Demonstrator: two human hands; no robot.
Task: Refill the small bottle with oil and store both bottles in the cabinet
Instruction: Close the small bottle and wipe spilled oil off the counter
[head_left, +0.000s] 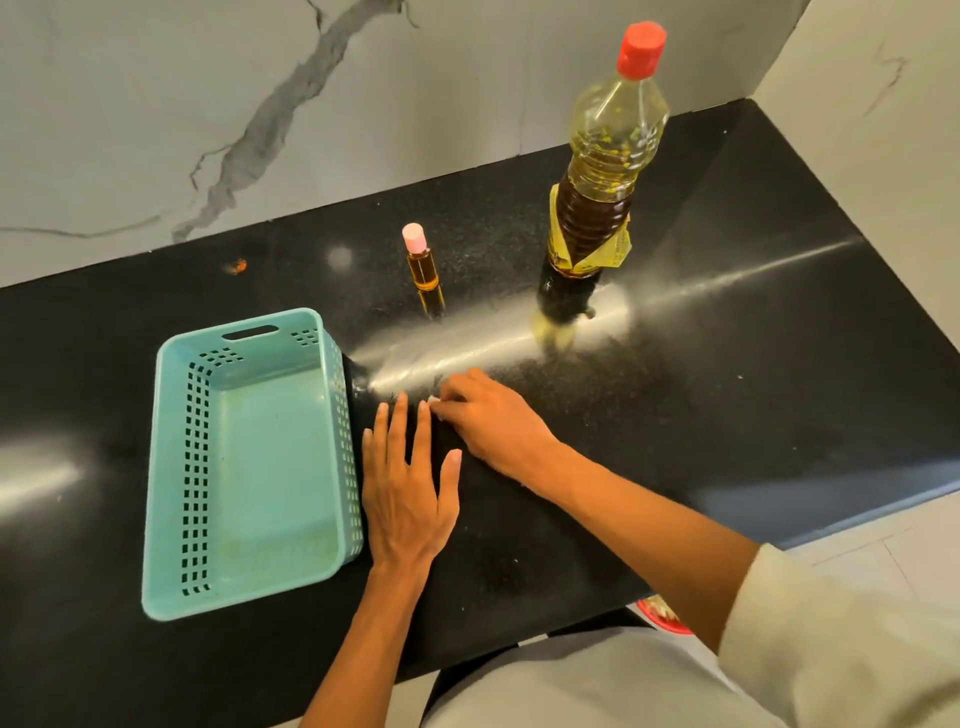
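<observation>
Small bottle (422, 262) left of large bottle (597, 176)

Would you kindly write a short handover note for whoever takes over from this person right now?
Left hand: open, flat on the black stone counter, beside the teal perforated plastic basket.
Right hand: fingers curled on the counter; grip unclear.
Small clear bottle with pink cap and tall plastic oil bottle with red cap: both upright, capped, untouched.
Done: small bottle looks full of amber oil.
Left: store both bottles; no cabinet in view.
</observation>
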